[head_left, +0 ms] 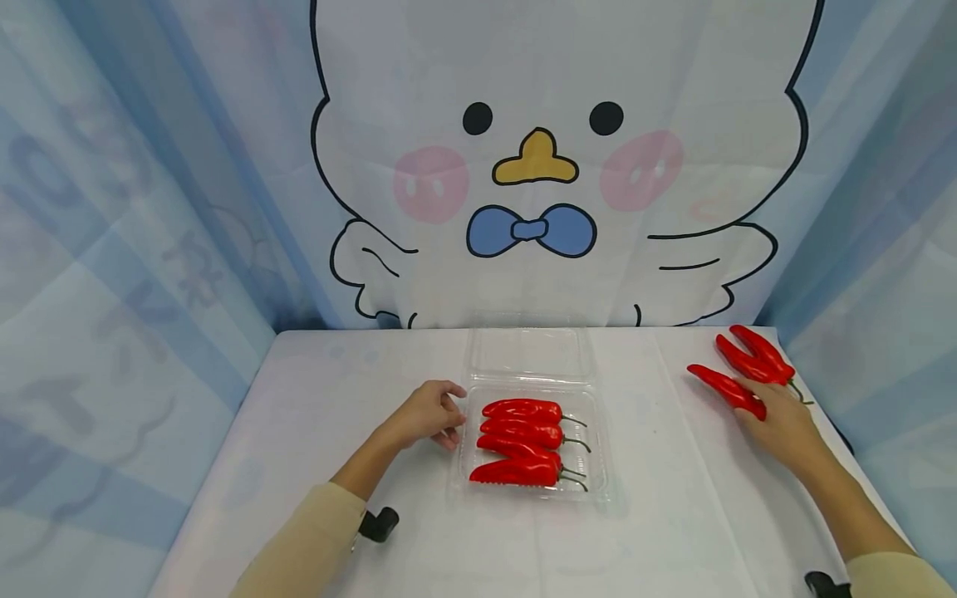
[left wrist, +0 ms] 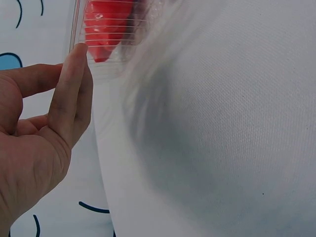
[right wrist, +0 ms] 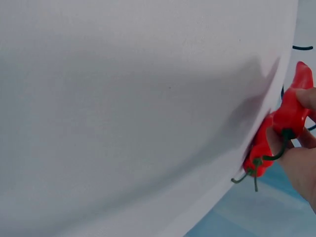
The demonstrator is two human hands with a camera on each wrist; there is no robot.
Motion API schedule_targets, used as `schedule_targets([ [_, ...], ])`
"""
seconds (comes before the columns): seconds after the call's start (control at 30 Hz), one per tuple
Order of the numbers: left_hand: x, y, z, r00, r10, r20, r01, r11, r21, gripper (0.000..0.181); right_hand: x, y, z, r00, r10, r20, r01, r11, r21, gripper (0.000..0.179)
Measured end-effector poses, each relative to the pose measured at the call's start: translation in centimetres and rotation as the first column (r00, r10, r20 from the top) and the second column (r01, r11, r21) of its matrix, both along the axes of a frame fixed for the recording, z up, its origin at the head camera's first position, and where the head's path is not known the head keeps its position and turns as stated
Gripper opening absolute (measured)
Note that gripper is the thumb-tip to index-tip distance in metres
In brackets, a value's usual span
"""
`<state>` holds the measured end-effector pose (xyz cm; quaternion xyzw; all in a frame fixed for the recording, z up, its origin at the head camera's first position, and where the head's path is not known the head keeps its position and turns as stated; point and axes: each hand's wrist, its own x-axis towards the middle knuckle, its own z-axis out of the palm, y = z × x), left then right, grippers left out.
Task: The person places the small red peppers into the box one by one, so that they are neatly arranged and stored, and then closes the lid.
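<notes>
A clear plastic clamshell box point(head_left: 601, 448) lies with its lid folded back on the white table. Several red chili peppers point(head_left: 523, 433) are in it side by side, green stems pointing right. Beside the box's left edge is my left hand point(head_left: 429, 415), fingers fairly straight; in the left wrist view a fingertip point(left wrist: 79, 52) is right at the ribbed plastic wall. At the table's far right, my right hand point(head_left: 781, 423) pinches a red chili pepper point(head_left: 721, 388) near its stem end. Two more red chili peppers point(head_left: 758, 353) lie just behind it, also visible under the hand in the right wrist view.
The raised lid point(head_left: 529, 353) reaches toward the table's back edge. A curtain point(head_left: 538, 282) with a cartoon figure hangs behind the table, and blue curtains point(head_left: 134, 291) close off both sides. White tabletop point(head_left: 650, 498) stretches between the box and the right-hand peppers.
</notes>
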<state>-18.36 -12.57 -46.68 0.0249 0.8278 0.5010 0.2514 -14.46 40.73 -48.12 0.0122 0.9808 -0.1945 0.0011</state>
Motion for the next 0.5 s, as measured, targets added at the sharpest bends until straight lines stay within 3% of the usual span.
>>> schedule_targets([
  [0.23, 0.1, 0.0, 0.1, 1.000, -0.002, -0.005, 0.002, 1.000, 0.003, 0.045, 0.0, -1.9, 0.6, 0.996, 0.033, -0.080, -0.035, 0.999, -0.015, 0.066],
  [0.5, 0.0, 0.1, 0.1, 1.000, -0.005, -0.004, 0.005, 1.000, -0.004, 0.044, -0.3, -3.6, 1.3, 0.981, 0.130, -0.147, -0.134, 0.991, -0.021, 0.066],
])
